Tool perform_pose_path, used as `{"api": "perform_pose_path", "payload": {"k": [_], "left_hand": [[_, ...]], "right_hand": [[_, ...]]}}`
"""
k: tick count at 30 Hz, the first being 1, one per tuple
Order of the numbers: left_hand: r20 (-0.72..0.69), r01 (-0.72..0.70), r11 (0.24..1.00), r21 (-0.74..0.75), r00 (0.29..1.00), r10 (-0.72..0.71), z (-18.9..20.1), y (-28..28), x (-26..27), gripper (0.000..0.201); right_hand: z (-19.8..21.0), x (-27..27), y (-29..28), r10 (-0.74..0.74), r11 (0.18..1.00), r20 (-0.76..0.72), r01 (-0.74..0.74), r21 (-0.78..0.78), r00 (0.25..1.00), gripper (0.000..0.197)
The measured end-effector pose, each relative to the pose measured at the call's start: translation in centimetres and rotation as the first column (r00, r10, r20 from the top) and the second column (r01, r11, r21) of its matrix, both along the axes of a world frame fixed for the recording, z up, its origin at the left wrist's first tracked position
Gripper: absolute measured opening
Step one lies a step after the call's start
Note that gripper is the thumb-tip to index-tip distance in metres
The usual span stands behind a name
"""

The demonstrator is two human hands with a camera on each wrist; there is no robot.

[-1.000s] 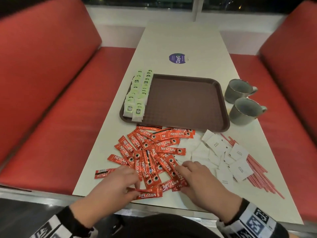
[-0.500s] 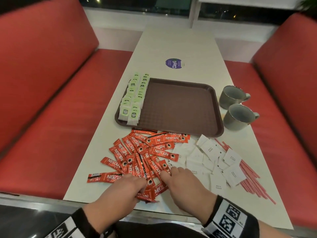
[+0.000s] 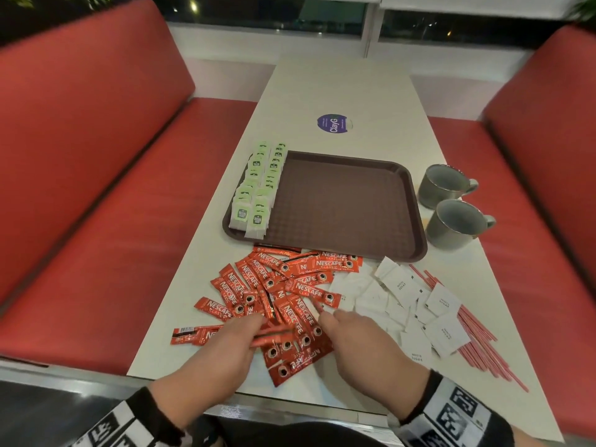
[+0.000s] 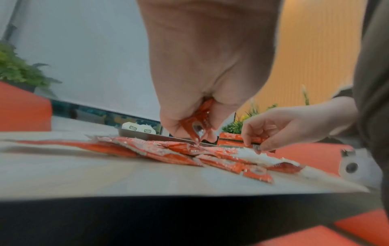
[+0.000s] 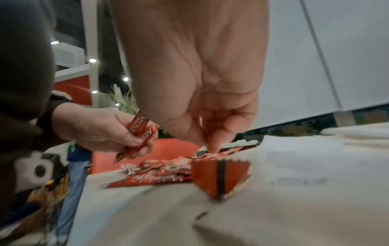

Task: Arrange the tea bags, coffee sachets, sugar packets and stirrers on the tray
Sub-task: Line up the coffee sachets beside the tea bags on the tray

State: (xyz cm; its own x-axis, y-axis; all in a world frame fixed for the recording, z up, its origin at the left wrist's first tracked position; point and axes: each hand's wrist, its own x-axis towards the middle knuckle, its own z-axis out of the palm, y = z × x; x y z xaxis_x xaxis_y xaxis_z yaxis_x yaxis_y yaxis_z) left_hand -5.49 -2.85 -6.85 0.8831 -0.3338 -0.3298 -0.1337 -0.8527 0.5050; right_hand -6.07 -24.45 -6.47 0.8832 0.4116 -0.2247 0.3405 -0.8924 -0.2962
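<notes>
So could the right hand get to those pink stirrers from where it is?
Probably yes. The stirrers lie uncovered on the table, to the right of the right hand, with only flat sugar packets between. Its grip pinches a coffee sachet, though.

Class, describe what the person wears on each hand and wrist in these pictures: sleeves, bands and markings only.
Both hands are bare, with no gloves or rings visible. The left hand and right hand each have a black cuff at the wrist, then a white band printed with black square code markings. In the wrist views a dark sleeve covers the upper arm.
</notes>
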Motion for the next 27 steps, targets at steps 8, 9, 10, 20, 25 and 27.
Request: {"api": "perform_pose_path", "payload": {"k": [8,9,10,20,25,27], "left_hand": [[-0.732,-0.750,0.325,-0.576,0.650,0.204,0.6,-2.6,3.6,0.022],[-0.729,-0.737,0.353,-0.576,0.659,0.187,0.8,-3.4,4.0,0.013],[-0.720,-0.714,0.381,-0.588,0.676,0.156,0.8,-4.1,4.3,0.004],[-0.670,-0.700,0.383,-0.603,0.705,0.234,0.1,-4.6,5.4,0.021],[-0.691,-0.748,0.325,-0.579,0.662,0.292,0.7,-4.0,6.0,0.023],[-0.693,-0.750,0.318,-0.580,0.660,0.290,0.8,-3.8,6.1,0.022]], "right_hand": [[2.3,2.2,-0.1,-0.266,0.812,-0.076,0.266,0.519,0.961,0.021],[2.5,2.6,0.4,-0.253,0.813,-0.081,0.257,0.523,0.964,0.021],[2.5,2.8,0.9,-0.234,0.821,-0.080,0.241,0.518,0.969,0.022],[2.4,1.3,-0.4,-0.116,0.978,-0.047,0.122,0.171,0.992,0.029],[1.0,-0.5,-2.3,-0.086,0.973,-0.035,0.077,-0.217,0.996,0.043],[0.3,-0.7,-2.2,-0.059,0.973,-0.045,0.048,-0.226,0.997,0.037]]}}
